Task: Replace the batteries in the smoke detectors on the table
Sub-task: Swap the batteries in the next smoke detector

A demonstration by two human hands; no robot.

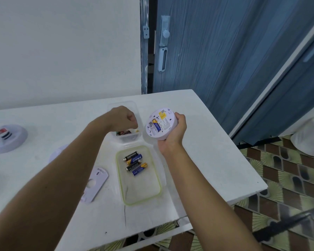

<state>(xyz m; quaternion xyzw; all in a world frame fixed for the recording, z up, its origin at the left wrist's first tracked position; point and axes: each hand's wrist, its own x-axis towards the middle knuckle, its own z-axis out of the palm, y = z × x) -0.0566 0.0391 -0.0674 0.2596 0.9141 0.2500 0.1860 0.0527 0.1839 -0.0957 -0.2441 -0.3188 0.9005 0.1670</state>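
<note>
My right hand (pixel 172 134) grips a round white smoke detector (pixel 161 124) above the table, back side facing me. Its open battery bay shows one blue and yellow battery (pixel 157 125) beside an empty slot. My left hand (pixel 123 118) hovers over a small clear tub (pixel 127 136) with its fingers curled; a yellow battery tip (pixel 137 130) peeks out under the fingertips. Dark batteries (pixel 123 133) lie in that tub. Nearer to me, a green-rimmed lid (pixel 141 192) holds several batteries (pixel 134 163).
Another smoke detector (pixel 7 138) sits at the table's left. A white detector back plate (pixel 96 185) lies by my left forearm, which partly hides a round white piece (pixel 59 151). The table's right edge (pixel 243 156) drops to a tiled floor; a blue door (pixel 225 51) stands behind.
</note>
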